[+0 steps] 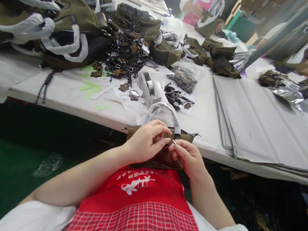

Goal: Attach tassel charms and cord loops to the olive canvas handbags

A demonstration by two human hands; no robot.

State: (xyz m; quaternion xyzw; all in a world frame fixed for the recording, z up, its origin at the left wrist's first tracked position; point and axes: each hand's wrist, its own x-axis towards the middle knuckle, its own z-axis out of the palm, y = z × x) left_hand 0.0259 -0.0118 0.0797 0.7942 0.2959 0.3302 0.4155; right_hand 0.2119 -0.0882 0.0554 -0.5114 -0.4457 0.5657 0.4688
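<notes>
Red apron [161, 201] meets the olive handbag [171, 164], apparently steadying it against the surface [201, 117]; at the handbag's front, the right hand [189, 156] pinches a metal clasp [173, 142]; whether the left hand [146, 140] grips is unclear.

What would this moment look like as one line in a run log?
left hand: over olive fabric bag | right hand: pinching small silvery metal piece | bag: at edge of white table

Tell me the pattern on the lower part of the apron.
The apron has a red and white check there, seen best in the head view.
</notes>
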